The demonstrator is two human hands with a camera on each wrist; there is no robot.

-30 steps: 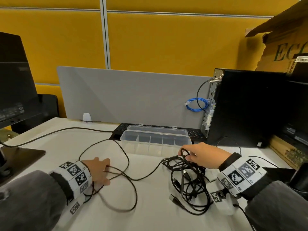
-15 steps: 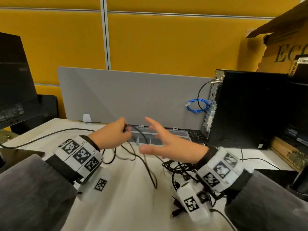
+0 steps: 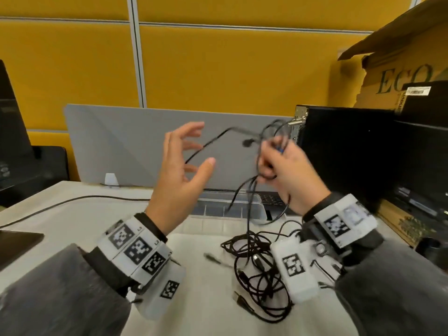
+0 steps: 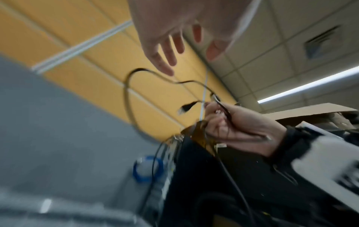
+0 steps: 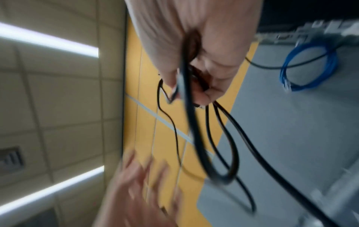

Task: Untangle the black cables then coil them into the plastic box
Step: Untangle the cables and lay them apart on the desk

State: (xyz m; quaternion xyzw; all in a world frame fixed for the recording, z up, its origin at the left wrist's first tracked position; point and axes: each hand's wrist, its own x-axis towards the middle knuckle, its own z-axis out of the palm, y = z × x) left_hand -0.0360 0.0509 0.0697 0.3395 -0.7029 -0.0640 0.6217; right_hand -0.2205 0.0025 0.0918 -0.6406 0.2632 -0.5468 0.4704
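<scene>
- Cable (image 3: 218, 139) held aloft in right hand (image 3: 291, 180), fingers (image 5: 217, 73) curled round several gathered loops; plug (image 4: 185, 108) juts free beside the fist, pointing toward left hand (image 3: 179, 180)
- Left hand raised, fingers (image 4: 165, 61) spread and holding nothing; its fingertips lie near the arc of cable, contact not discernible
- Tangle (image 3: 257, 275) rests on the bench (image 3: 72, 214), just before the box (image 3: 230, 207); strands run from the fist down into it, long axis roughly vertical
- Risk, judged: pulling upward may tighten knots in the tangle or drag it off the bench; loose loops may slip from the fist; hanging strands could snag the box
</scene>
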